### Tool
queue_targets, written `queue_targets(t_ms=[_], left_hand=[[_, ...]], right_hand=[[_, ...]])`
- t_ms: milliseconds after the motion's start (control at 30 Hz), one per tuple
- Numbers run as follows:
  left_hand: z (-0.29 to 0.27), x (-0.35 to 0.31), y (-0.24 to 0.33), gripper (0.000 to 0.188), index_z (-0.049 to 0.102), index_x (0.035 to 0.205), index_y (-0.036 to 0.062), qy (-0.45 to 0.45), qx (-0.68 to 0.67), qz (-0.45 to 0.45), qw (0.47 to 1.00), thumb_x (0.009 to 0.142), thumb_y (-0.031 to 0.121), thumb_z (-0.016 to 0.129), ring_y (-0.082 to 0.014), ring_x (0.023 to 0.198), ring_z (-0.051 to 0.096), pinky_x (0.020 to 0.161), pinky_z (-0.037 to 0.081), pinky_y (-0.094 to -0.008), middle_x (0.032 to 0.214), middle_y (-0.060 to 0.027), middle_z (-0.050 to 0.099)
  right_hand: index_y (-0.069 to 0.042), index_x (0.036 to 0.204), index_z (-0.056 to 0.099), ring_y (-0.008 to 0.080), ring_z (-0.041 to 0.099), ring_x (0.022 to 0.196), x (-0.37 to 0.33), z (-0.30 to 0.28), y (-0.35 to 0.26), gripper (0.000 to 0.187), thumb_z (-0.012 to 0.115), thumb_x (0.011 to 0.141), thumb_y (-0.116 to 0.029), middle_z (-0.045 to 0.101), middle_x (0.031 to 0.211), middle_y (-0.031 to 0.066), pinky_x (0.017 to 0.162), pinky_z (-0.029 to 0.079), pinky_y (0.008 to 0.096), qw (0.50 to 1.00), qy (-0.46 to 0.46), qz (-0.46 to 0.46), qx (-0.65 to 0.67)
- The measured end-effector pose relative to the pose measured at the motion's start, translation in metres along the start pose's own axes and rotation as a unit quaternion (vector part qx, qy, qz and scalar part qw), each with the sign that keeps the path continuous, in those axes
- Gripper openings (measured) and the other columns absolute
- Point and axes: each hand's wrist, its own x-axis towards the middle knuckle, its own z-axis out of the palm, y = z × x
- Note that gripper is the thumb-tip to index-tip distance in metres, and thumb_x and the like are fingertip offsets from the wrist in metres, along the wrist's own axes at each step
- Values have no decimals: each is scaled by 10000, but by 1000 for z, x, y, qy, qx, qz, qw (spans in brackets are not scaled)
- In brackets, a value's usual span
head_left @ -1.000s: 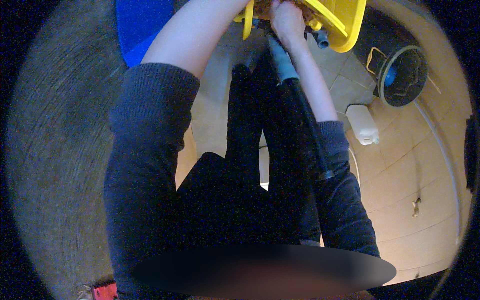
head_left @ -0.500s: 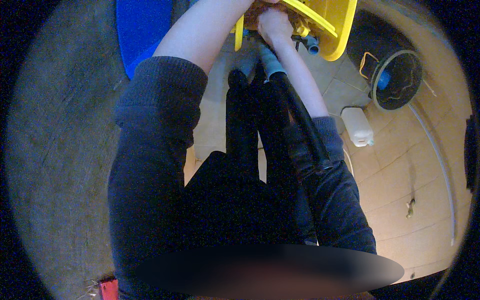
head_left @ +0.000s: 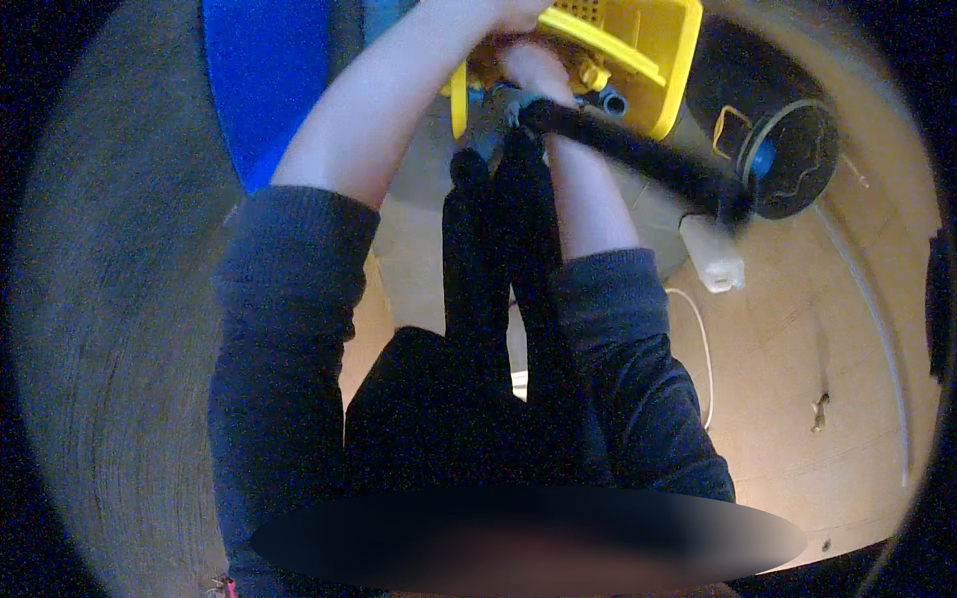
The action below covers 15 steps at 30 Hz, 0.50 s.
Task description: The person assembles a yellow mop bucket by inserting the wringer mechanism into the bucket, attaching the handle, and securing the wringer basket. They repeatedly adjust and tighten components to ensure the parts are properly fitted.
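At the top of the head view stands a yellow plastic tub with a perforated part and a raised yellow bar. My left hand is closed at the bar's left end; the frame edge cuts it off, and what it grips is hidden. Lower down, my right hand makes a fist by brownish material in the tub's shadowed front, its hold hidden too. A black pole with a teal collar crosses over my right forearm, its free end smeared by motion.
A dark bucket with an orange handle lies tipped on the right. Below it are a white jug and a pale hose along the tiled floor. A blue panel stands at the upper left.
The black pole's free end has swung up and to the right. More of the tub shows, slightly lower in the picture. Both hands stay at it, the right a little lower.
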Motion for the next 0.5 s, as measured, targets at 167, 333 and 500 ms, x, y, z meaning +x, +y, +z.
queue_targets(t_ms=[167,333,500], left_hand=[[-3,-4,2,260,712,984,-7,-55,99,53,992,796,91,562,-373,995,663,847,527,-417,1046,-235,683],[-11,0,6,262,716,975,-6,-76,71,57,993,793,74,545,-378,995,663,847,529,-428,1024,-233,690],[-11,0,8,291,688,1035,-24,-119,112,56,985,822,94,528,-403,994,652,841,523,-439,1025,-264,676]], right_hand=[[18,1019,689,436,661,963,-61,-21,-31,479,476,931,-402,683,1007,263,853,519,538,981,92,85,152],[83,952,618,482,651,882,-88,-25,-47,549,509,949,-455,658,883,332,810,507,562,933,219,149,242],[67,947,567,533,592,962,-97,-15,-46,500,412,1010,-404,623,934,373,843,449,585,893,225,147,361]])
